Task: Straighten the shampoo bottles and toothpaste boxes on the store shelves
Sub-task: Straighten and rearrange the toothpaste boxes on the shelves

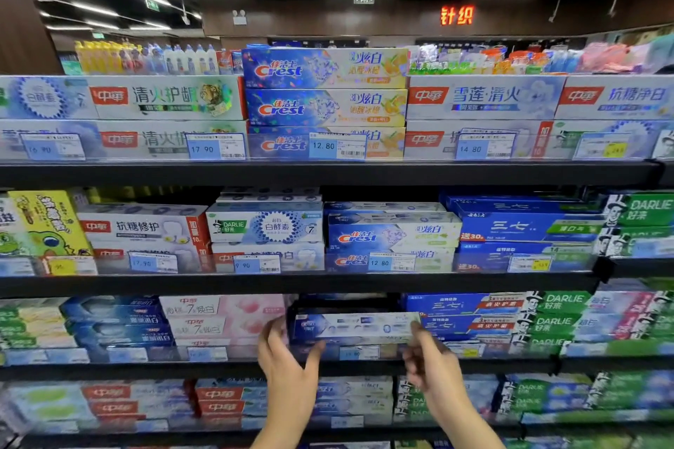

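1. Holding one blue-and-white toothpaste box (355, 326) by its ends, both hands were at the third shelf (109, 372) down. The box was lengthwise and roughly level at the shelf front, between pink boxes (226, 321) on its left and blue boxes (463, 313) on its right.
2. Left hand (288, 354): fingers curled round the box's left end, thumb spread under the lower edge. It covered that corner.
3. Right hand (428, 350): fingers bent, pinching the box's right end. Fingertips were smeared by motion blur.
4. Print on the box was unreadable.
5. Couldn't tell whether the box rested on the stack beneath or was lifted clear; the hands hid both lower corners.
6. Price tag (359, 352) under the box showed between the hands, figure illegible.
7. Bottom-row boxes (219, 401) were blurred; brands were mostly not legible.
8. Crest stack (324, 87) on the top shelf was sharp; its lowest box was half covered by a tag.
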Demonstrator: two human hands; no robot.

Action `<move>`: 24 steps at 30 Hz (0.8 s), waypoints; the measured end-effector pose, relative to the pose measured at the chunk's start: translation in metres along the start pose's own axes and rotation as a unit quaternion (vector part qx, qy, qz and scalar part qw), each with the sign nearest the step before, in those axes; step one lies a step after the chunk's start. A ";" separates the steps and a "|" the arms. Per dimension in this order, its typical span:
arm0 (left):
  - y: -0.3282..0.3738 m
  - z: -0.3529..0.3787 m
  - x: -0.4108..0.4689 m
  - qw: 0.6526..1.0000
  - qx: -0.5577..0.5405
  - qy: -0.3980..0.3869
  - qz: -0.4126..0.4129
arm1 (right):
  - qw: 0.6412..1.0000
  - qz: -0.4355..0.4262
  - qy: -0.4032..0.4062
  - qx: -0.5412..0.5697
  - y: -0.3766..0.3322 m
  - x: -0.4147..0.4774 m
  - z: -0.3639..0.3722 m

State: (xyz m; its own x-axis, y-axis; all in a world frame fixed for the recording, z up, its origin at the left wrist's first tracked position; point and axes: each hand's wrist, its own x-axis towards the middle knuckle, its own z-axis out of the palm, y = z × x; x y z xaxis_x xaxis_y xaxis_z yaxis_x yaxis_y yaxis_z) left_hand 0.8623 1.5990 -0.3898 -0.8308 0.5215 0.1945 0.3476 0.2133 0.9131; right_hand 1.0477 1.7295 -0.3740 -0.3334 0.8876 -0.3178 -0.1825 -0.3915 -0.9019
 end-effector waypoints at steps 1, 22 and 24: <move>0.003 -0.003 -0.004 0.999 -0.041 -0.005 -0.021 | 1.000 -0.010 0.000 0.000 -0.002 -0.003 -0.003; 0.163 -0.014 0.033 0.955 -0.084 0.078 0.274 | 0.975 -0.221 0.006 0.011 -0.165 -0.042 0.016; 0.165 -0.012 0.042 0.955 -0.063 0.087 0.277 | 0.978 -0.209 0.006 0.010 -0.175 -0.037 0.020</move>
State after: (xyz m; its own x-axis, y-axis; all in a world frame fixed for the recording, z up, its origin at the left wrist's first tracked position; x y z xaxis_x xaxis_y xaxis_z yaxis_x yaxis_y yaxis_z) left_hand 0.8796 1.6464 -0.2263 -0.5984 0.3775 0.7067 0.7089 -0.1616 0.6866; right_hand 1.0732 1.7600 -0.1980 -0.2146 0.9739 0.0743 -0.3185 0.0021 -0.9479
